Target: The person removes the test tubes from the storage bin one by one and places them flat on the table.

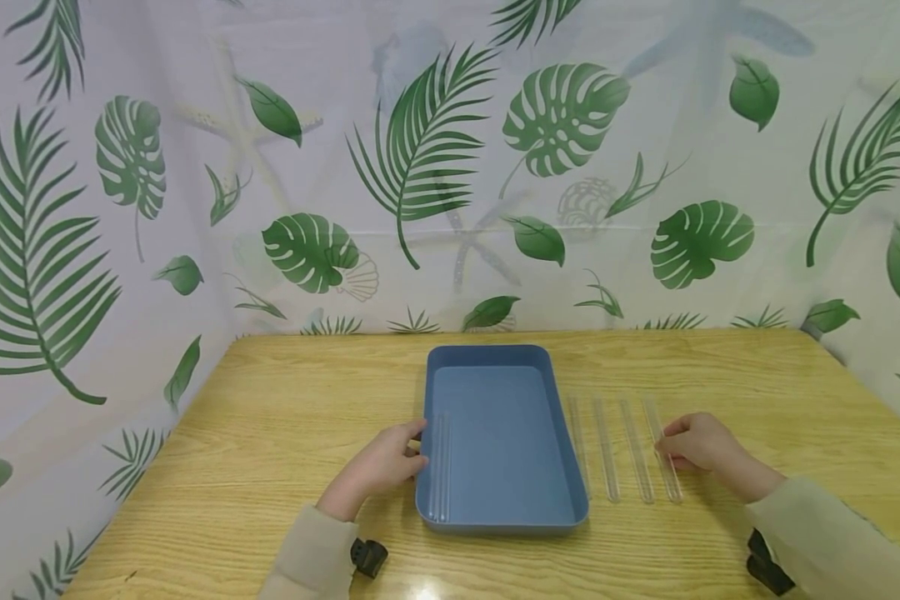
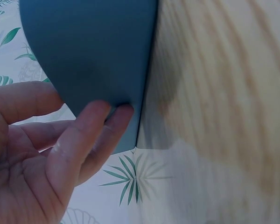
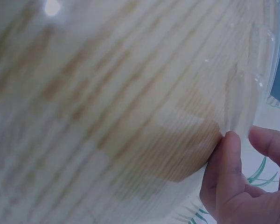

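Note:
A blue rectangular tray (image 1: 506, 433) lies on the table, its long sides running away from me. Clear test tubes (image 1: 440, 467) rest lengthwise inside, along its left wall. My left hand (image 1: 381, 460) touches the left side of the tray. In the left wrist view its fingertips (image 2: 100, 109) lie against the outer wall. Right of the tray, several clear test tubes (image 1: 607, 454) lie side by side on the wood. My right hand (image 1: 701, 443) pinches the rightmost test tube (image 1: 672, 479) between thumb and fingers; whether it is lifted I cannot tell.
The wooden table (image 1: 292, 400) has a light grain. A white cloth with green leaf prints (image 1: 420, 150) hangs behind it and at both sides. Dark wrist devices (image 1: 369, 557) are worn at both cuffs.

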Tool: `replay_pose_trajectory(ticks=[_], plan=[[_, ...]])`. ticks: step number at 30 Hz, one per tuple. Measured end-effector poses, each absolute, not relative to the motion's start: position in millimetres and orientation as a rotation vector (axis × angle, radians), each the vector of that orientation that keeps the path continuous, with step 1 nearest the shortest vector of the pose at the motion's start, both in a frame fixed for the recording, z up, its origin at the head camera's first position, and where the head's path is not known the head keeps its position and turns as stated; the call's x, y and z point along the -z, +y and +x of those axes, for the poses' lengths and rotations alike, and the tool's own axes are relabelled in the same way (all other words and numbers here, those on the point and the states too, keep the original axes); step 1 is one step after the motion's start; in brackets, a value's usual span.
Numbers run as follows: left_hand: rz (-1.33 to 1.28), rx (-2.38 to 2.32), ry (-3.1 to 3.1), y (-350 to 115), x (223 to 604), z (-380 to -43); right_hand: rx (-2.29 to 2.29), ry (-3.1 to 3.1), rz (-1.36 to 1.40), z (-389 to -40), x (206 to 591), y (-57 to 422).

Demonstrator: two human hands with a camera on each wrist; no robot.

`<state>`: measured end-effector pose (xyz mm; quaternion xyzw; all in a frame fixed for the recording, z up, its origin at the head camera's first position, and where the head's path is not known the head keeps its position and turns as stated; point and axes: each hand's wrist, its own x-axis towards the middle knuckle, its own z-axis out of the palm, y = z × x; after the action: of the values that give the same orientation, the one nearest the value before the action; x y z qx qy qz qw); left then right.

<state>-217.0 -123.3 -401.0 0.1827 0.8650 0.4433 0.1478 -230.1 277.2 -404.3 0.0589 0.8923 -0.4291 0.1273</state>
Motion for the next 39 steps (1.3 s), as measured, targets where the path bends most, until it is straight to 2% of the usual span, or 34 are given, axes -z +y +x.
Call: replay_pose_trajectory(ticks=[39], plan=[[0.52, -1.272, 2.504, -122.3, 399.0, -214.0, 1.207, 2.623, 0.139, -226.5, 402.6, 280.9]])
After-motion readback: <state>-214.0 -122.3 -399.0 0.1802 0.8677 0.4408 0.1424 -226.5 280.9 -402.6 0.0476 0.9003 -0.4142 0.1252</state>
